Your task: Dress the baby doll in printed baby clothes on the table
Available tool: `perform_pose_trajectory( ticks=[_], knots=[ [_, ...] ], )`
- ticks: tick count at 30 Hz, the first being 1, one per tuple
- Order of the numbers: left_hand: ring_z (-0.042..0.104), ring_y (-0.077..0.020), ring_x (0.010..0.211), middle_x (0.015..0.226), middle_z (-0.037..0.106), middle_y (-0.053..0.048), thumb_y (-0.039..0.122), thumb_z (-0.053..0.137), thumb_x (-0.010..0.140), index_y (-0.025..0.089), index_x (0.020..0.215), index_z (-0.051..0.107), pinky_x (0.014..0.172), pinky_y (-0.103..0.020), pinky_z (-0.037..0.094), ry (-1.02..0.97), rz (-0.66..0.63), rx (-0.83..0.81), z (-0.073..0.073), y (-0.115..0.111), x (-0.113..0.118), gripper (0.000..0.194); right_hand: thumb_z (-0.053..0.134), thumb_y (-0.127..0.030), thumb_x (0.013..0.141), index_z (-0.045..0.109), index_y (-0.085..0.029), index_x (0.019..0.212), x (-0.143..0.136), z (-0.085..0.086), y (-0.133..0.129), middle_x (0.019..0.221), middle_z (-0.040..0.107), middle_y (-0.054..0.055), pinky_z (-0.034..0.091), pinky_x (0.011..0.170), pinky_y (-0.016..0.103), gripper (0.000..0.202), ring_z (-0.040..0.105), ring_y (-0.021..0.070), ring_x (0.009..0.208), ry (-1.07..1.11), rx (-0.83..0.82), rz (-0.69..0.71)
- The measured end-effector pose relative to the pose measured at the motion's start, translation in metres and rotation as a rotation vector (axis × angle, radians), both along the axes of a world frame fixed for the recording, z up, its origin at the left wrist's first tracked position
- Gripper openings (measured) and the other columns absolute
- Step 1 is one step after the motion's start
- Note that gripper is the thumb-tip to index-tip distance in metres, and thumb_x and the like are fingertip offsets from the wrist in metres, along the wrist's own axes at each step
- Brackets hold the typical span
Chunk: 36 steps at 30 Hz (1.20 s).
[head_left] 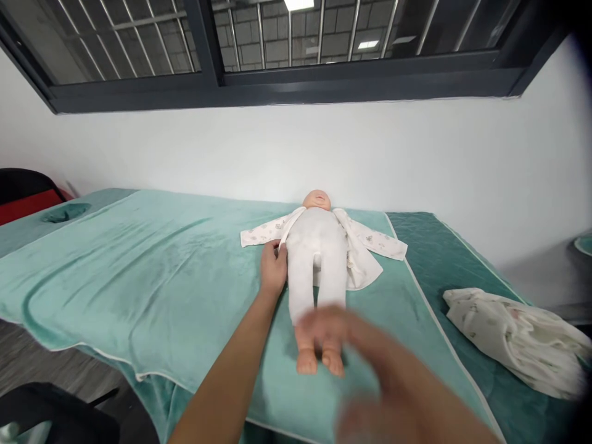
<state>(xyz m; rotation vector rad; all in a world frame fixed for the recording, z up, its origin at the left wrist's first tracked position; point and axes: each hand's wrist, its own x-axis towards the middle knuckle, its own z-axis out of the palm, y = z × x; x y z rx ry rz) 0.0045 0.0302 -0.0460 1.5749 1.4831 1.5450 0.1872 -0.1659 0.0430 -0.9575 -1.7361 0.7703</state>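
Note:
A baby doll [317,237] lies on its back on a green cloth, its body and legs in white fabric, its feet bare. A white patterned jacket [363,262] is open around it, both sleeves spread out to the sides. At the doll's left side in the picture, my left hand [274,268] has its fingers and thumb pressed together at the jacket's edge. Blurred by motion, my right hand [342,333] hovers in front of the doll's lower legs; its fingers are smeared, so what they hold, if anything, cannot be made out.
The green cloth [185,265] covers a long bed against a white wall. Crumpled white patterned fabric [513,339] lies on darker green cover at the right. A black object [55,416] stands at lower left, and a barred window [296,83] is above.

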Motion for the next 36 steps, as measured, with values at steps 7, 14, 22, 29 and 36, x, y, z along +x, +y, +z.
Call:
perform_pose_trajectory(
  ticks=[7,14,22,29,36],
  knots=[
    [0.058,-0.0213,0.109,0.118,0.065,-0.009,0.045,0.055,0.091,0.021,0.119,0.063,0.097,-0.035,0.044,-0.070,-0.153,0.047,0.008,-0.006,0.003,0.038,0.054,-0.060,0.084,0.060,-0.008,0.114,0.066,-0.047,0.164,0.117,0.061,0.027,0.044,0.095,0.050,0.060,0.058,0.0379,0.111,-0.344,-0.248,-0.768],
    [0.056,-0.0263,0.122,0.135,0.061,-0.007,0.047,0.060,0.088,0.026,0.129,0.061,0.104,-0.040,0.043,-0.152,-0.241,-0.085,0.019,-0.010,0.004,0.046,0.032,-0.067,0.093,0.061,-0.017,0.109,0.042,-0.067,0.162,0.113,0.067,0.019,0.046,0.089,0.043,0.061,0.061,0.0340,0.109,-0.139,-0.353,-0.638],
    [0.064,-0.0308,0.111,0.129,0.065,-0.010,0.046,0.066,0.083,0.023,0.132,0.060,0.089,-0.041,0.055,-0.349,-0.357,-0.154,0.032,-0.015,0.015,0.054,0.056,-0.060,0.086,0.054,-0.022,0.133,0.031,-0.066,0.165,0.135,0.060,0.008,0.044,0.105,0.039,0.061,0.055,0.0267,0.123,0.279,-0.268,-0.464],
    [0.064,-0.0293,0.111,0.129,0.065,-0.007,0.040,0.064,0.086,0.028,0.132,0.061,0.088,-0.041,0.056,-0.300,-0.346,-0.068,0.038,0.008,0.027,0.048,0.058,-0.054,0.089,0.047,-0.025,0.141,0.036,-0.062,0.171,0.142,0.055,0.004,0.042,0.110,0.037,0.060,0.051,0.0230,0.129,0.349,-0.184,-0.373],
    [0.062,-0.0262,0.114,0.127,0.066,-0.007,0.036,0.064,0.086,0.025,0.126,0.063,0.096,-0.040,0.051,-0.206,-0.338,-0.071,0.032,0.021,0.034,0.042,0.056,-0.057,0.088,0.051,-0.025,0.137,0.046,-0.067,0.180,0.140,0.056,0.005,0.043,0.108,0.040,0.059,0.053,0.0249,0.127,0.367,-0.233,-0.435]
  ],
)
